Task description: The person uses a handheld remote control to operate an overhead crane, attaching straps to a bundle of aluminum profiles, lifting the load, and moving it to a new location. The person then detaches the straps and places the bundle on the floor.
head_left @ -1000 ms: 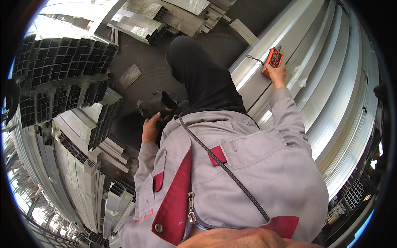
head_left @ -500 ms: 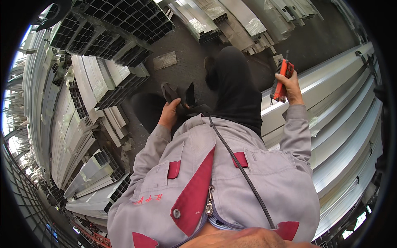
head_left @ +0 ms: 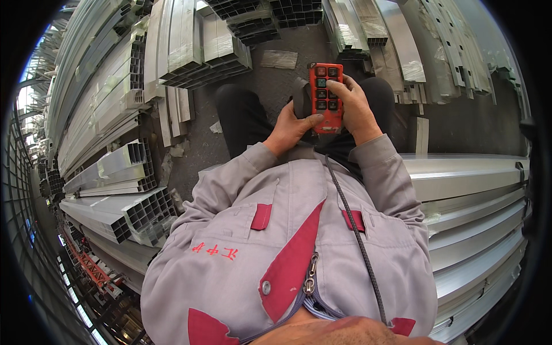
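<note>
In front of my body I hold an orange-red handheld remote control (head_left: 338,117) upright, its face with several black push buttons turned toward me. My right hand (head_left: 362,112) wraps round its right side, the thumb lying on a button in the upper half. My left hand (head_left: 290,127) is closed at the lower left side, its thumb reaching onto the casing's lower edge. A dark grey, rounded thing (head_left: 300,99) shows between my left fingers and the remote; I cannot tell what it is. My left fingertips are hidden behind.
Bundles of square metal tubes (head_left: 204,49) lie at the far left, more long profiles (head_left: 397,43) at the far right. Long silvery beams (head_left: 471,178) are stacked close to my right side. A flat pale piece (head_left: 279,59) lies on the dark floor (head_left: 276,83) ahead.
My right hand has brought the remote from the far right to the middle, turning its buttons toward me. My left hand has moved right and up to meet it. The whole view has swung right.
</note>
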`<state>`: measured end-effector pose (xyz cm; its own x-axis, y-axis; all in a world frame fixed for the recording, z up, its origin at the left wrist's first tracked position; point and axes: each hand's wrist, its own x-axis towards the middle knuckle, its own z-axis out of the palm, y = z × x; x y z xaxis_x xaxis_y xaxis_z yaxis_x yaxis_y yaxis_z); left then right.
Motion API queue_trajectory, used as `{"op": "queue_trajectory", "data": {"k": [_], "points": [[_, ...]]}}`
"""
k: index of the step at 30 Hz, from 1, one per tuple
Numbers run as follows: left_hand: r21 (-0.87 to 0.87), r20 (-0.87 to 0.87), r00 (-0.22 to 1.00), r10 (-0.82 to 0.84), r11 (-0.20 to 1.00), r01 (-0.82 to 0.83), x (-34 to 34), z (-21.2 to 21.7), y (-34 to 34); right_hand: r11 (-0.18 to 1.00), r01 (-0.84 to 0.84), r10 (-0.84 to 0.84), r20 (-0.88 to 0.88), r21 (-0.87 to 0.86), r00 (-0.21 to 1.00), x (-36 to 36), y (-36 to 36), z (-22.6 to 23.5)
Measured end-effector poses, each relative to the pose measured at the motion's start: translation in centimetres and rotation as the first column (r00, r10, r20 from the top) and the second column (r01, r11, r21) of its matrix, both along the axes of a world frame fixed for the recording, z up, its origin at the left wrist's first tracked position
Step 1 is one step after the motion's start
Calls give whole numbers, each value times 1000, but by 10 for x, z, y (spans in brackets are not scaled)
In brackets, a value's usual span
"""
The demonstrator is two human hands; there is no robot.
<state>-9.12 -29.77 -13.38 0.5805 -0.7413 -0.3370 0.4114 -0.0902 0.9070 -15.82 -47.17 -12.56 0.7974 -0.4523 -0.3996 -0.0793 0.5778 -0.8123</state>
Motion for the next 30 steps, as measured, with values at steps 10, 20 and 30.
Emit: {"op": "queue_trajectory", "data": {"k": [10,20,30], "points": [[-13,209,975,-69,997,73,-4,-6,12,998,44,-50,158,40,986,0,1,-20],[25,101,984,-146,989,145,-12,-13,15,981,132,-159,192,145,968,-11,13,-26],[57,204,964,-173,985,165,-13,-16,20,975,138,-174,207,176,963,-13,16,-40]]}}
